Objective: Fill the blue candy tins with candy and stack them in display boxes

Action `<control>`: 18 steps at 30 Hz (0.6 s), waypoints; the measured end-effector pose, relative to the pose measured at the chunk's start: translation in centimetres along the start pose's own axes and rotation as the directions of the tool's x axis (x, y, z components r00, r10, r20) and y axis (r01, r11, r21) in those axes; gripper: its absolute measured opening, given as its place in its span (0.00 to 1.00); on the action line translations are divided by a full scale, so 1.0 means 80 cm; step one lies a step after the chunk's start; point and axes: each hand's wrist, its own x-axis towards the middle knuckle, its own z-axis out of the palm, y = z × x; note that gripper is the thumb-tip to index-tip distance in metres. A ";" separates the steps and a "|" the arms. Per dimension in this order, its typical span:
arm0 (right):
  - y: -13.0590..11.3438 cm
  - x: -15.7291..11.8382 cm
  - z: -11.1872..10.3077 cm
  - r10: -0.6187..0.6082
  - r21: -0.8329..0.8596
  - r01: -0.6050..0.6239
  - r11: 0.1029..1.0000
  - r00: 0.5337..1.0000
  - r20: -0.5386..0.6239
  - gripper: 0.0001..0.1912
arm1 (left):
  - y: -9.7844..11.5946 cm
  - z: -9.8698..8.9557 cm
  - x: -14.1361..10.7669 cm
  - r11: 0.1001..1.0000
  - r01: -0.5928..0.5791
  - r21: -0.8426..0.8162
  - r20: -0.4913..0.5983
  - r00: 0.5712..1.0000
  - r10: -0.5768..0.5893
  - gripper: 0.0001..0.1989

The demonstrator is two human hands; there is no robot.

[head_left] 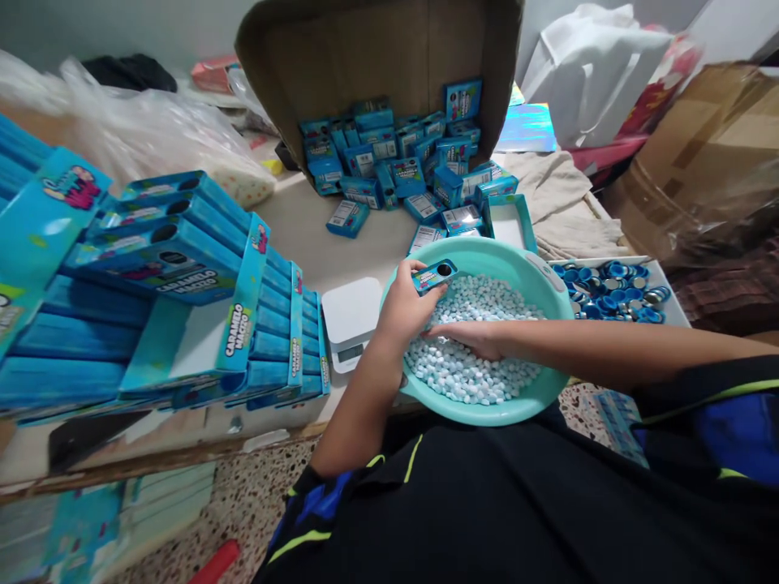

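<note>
My left hand (412,298) grips a small blue candy box (434,276) over the left rim of a turquoise basin (551,304). A dark round opening shows at the box's end. Small white and pale blue candies (480,385) fill much of the basin. Among them my right hand (471,337) is cupped around some candies, its fingers partly buried. Left of the basin is a white kitchen scale (351,312), close to my left forearm; its display is too small to read.
A tipped cardboard box (377,49) at the back spills blue boxes (405,174). Display cartons of candy boxes (176,259) are stacked at the left. A white tray (673,300) holds blue and silvery caps (608,288) at the right. Near the basin lies a blue carton (528,223).
</note>
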 end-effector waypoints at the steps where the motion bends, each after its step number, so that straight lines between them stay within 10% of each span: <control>1: -0.002 0.001 0.004 0.042 0.047 -0.043 0.998 0.999 0.017 0.20 | -0.001 0.000 0.001 1.000 0.000 -0.012 -0.002 1.000 0.000 0.19; 11: -0.030 -0.028 -0.025 -0.171 0.260 0.151 0.954 0.984 0.058 0.17 | -0.004 0.001 0.001 0.990 -0.077 -0.117 -0.084 0.994 0.067 0.22; 18: -0.036 -0.067 -0.043 -0.496 0.185 0.497 0.848 0.867 -0.054 0.22 | -0.005 0.000 0.001 0.989 -0.145 -0.030 0.114 0.982 0.148 0.19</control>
